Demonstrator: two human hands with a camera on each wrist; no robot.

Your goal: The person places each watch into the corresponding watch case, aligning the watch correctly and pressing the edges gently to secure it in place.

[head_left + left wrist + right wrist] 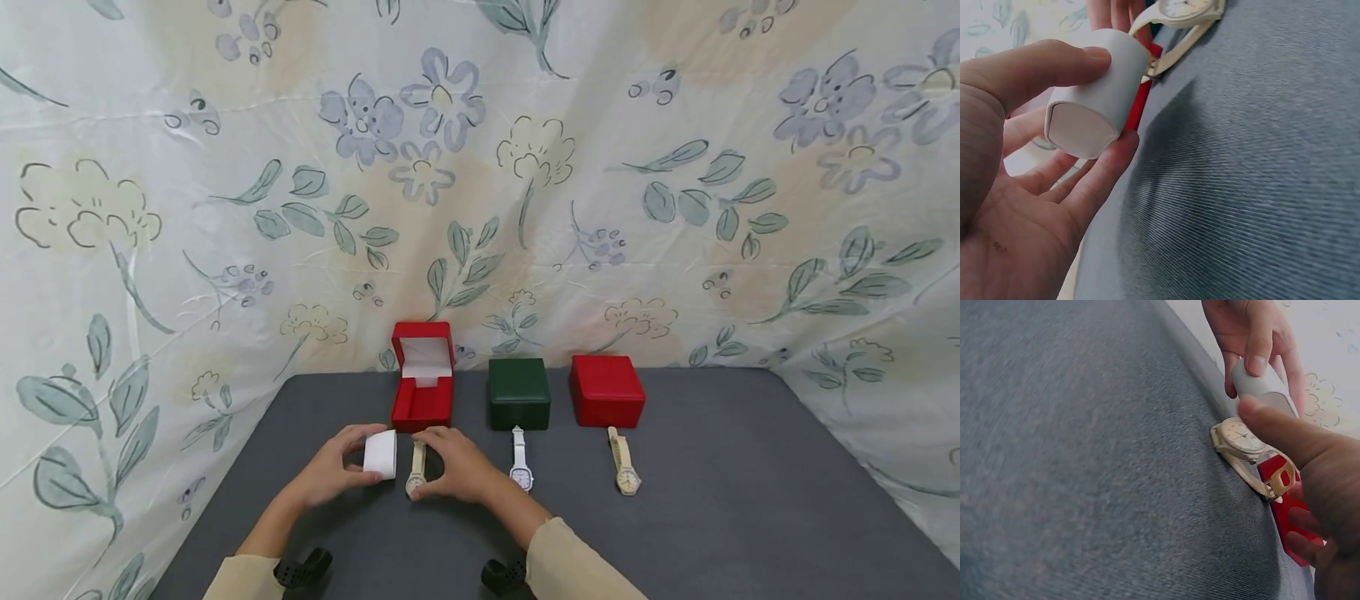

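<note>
Looking down, the head view alone shows three boxes in a row at the back of the grey woven tabletop: an open red box, a green box, a closed red box; wrist views reveal the smooth white cushion, pinched between thumb and fingers of the left hand; the right hand rests with fingers curved over the cream watch, lying flat before the open box.

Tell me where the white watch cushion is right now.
In the head view, the white watch cushion is held in the left hand, left of the cream watch, before the open red box.
</note>
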